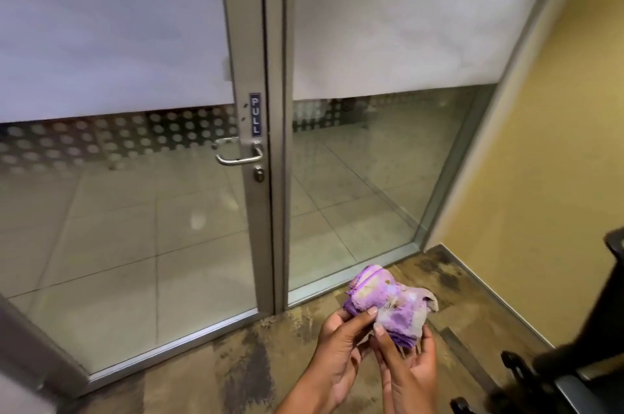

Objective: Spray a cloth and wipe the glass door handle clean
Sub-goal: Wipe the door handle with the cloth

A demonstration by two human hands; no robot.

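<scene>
A crumpled purple cloth [388, 302] with pale stains is bunched low in the middle of the view. My left hand [337, 346] pinches its lower left side and my right hand [408, 366] cups it from below, so both hold it. The silver lever handle [238, 153] sits on the grey metal frame of the glass door [111, 228], up and to the left of my hands and well apart from them. A "PULL" label [255, 114] is above the handle and a keyhole [259, 174] below it. No spray bottle is in view.
A fixed glass panel [364, 184] stands right of the door frame, frosted in its upper part. A yellow wall [547, 177] closes the right side. Dark chair parts [574, 363] fill the lower right corner. The floor [236, 363] is mottled brown.
</scene>
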